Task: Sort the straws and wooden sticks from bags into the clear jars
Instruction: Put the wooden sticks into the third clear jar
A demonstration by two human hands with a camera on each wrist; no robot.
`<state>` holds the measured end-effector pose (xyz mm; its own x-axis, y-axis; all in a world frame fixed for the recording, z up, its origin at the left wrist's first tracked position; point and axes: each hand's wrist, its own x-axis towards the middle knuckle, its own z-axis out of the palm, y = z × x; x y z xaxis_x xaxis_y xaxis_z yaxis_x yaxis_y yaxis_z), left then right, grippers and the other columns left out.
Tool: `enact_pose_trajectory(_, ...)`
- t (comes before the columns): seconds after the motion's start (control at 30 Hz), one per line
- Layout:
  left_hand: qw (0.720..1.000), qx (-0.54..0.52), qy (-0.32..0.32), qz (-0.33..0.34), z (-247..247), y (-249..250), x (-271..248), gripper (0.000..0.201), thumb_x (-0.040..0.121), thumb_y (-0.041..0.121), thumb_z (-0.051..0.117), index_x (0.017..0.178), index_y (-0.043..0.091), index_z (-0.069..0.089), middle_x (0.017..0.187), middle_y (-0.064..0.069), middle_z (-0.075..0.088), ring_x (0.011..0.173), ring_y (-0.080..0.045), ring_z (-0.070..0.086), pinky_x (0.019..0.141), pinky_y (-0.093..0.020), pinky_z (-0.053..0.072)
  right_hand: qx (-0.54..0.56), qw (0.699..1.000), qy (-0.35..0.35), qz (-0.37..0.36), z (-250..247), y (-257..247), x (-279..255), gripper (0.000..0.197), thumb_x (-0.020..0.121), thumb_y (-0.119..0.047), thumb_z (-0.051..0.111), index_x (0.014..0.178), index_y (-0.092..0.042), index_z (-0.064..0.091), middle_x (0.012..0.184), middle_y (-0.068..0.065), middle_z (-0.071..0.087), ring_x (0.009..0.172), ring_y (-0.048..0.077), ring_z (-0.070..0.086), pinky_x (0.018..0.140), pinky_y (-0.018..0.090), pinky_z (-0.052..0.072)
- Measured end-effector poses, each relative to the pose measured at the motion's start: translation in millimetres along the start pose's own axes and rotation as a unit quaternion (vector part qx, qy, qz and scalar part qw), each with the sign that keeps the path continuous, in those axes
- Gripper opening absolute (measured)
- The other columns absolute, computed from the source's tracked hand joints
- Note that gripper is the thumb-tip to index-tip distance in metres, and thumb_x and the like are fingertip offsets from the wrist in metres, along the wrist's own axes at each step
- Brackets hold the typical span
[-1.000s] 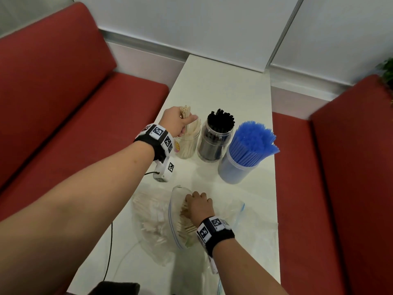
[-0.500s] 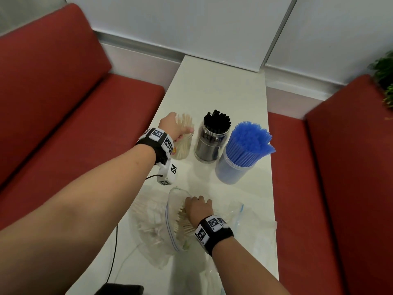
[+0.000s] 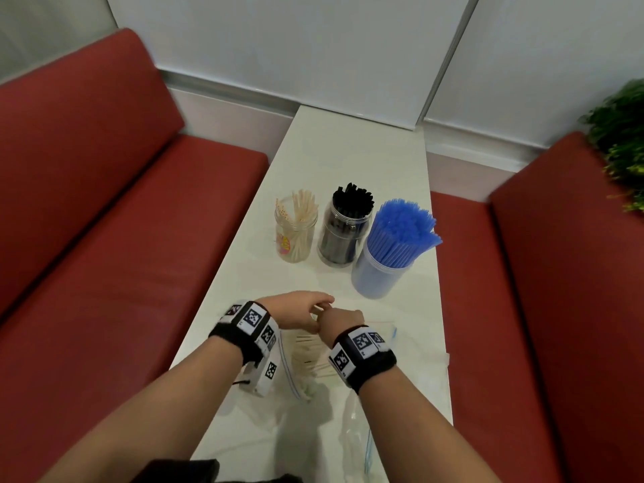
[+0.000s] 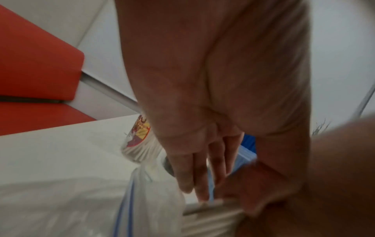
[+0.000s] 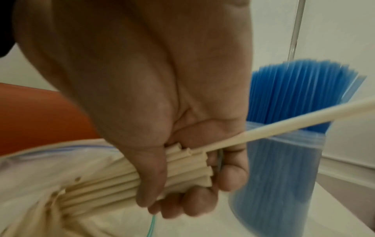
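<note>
Whereas a second ago the left hand (image 3: 298,310) was up at the far jar, dropping pale sticks into it, it has since come back to the near end of the white table (image 3: 352,151) and now meets the right hand (image 3: 339,320) over the zip bag (image 3: 289,369). The left hand's fingers (image 4: 194,173) are straight and relaxed, reaching down to the bundle without closing on it. The right hand has stayed at the bag and is clenched round a bundle of pale sticks (image 5: 182,173), thumb over them and fingers curled beneath, with one stick jutting out past the rest. The bundle's tail lies inside the clear bag, which is open and lies flat on the table.

Three jars stand in a row further out. The stick jar (image 3: 296,238), bearing a coloured label, is loosely filled with upright pale sticks. Just beside it, the middle jar (image 3: 343,238) is packed with black straws (image 3: 352,200). The largest jar (image 3: 378,277), nearest the right hand, holds blue straws (image 3: 400,231) fanning above its rim. A second clear bag (image 3: 359,437) lies by the right forearm.
</note>
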<state>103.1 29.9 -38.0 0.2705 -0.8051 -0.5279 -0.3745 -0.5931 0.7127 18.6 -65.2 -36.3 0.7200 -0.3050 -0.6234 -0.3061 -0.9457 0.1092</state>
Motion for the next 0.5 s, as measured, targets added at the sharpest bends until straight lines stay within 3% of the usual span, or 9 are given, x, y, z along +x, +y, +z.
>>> enact_pose_trajectory(0.07,0.998,0.060,0.008,-0.013,8.6,-1.6,3.5,0.093,0.079,0.008,0.075,0.156,0.014,0.023,0.148,-0.002,0.046,0.137,-0.020,0.043,0.112,-0.035,0.037,-0.045,0.999,-0.028,0.003,-11.4,1.7,-6.1,0.039,0.107,-0.030,0.044,0.143,-0.017,0.052,0.147,0.002,0.054,0.140,0.023,0.046,0.118,0.049,0.023)
enact_pose_trajectory(0.1,0.995,0.095,0.009,-0.019,12.6,-1.1,5.4,0.093,0.077,0.014,0.079,0.154,0.017,0.027,0.147,-0.001,0.048,0.135,-0.021,0.045,0.110,-0.035,0.038,-0.072,0.996,-0.043,0.002,-15.4,2.7,-10.6,0.042,0.106,-0.032,0.046,0.144,-0.017,0.051,0.148,0.002,0.053,0.141,0.023,0.045,0.119,0.050,0.019)
enact_pose_trajectory(0.17,0.988,0.149,0.030,-0.032,20.5,1.7,9.4,0.070,0.077,0.025,0.079,0.140,0.018,0.049,0.136,-0.003,0.059,0.122,-0.024,0.056,0.095,-0.032,0.044,-0.106,0.993,-0.044,-0.002,-24.3,3.9,-11.8,0.046,0.104,-0.031,0.049,0.148,-0.015,0.047,0.148,0.006,0.052,0.133,0.020,0.051,0.118,0.046,0.024)
enact_pose_trajectory(0.23,0.982,0.167,0.073,-0.044,25.9,3.6,13.4,0.040,0.086,0.029,0.068,0.123,0.013,0.063,0.121,-0.010,0.068,0.107,-0.027,0.064,0.082,-0.029,0.043,-0.085,0.996,-0.015,-0.006,-34.2,1.4,-18.0,0.047,0.104,-0.027,0.049,0.148,-0.010,0.045,0.145,0.008,0.054,0.114,0.013,0.056,0.105,0.035,0.037)
enact_pose_trajectory(0.33,0.984,0.118,0.126,-0.035,25.1,0.8,14.0,0.029,0.093,0.025,0.056,0.109,0.005,0.070,0.107,-0.012,0.071,0.090,-0.024,0.064,0.073,-0.024,0.038,-0.128,0.990,0.012,0.064,-62.6,-3.1,-40.0,0.026,0.103,-0.026,0.048,0.107,-0.004,0.059,0.108,0.006,0.066,0.120,0.017,0.054,0.108,0.042,0.025)
enact_pose_trajectory(0.43,0.987,0.061,0.149,0.010,18.9,-1.8,12.9,0.024,0.093,0.024,0.054,0.072,0.018,0.062,0.077,-0.004,0.066,0.076,-0.025,0.061,0.057,-0.021,0.038,-0.132,0.985,0.097,0.060,-90.7,1.3,-64.5,0.018,0.099,-0.023,0.051,0.098,-0.022,0.069,0.099,-0.005,0.070,0.106,0.021,0.061,0.112,0.051,0.019)
enact_pose_trajectory(0.5,0.985,-0.009,0.167,0.033,15.0,2.3,10.2,0.030,0.086,0.037,0.057,0.061,0.024,0.049,0.060,0.006,0.058,0.058,-0.015,0.056,0.048,-0.013,0.036,-0.101,0.979,0.170,0.052,-111.2,8.5,-80.6,0.013,0.097,-0.025,0.057,0.087,-0.023,0.066,0.083,-0.006,0.064,0.102,0.024,0.064,0.117,0.062,0.010)
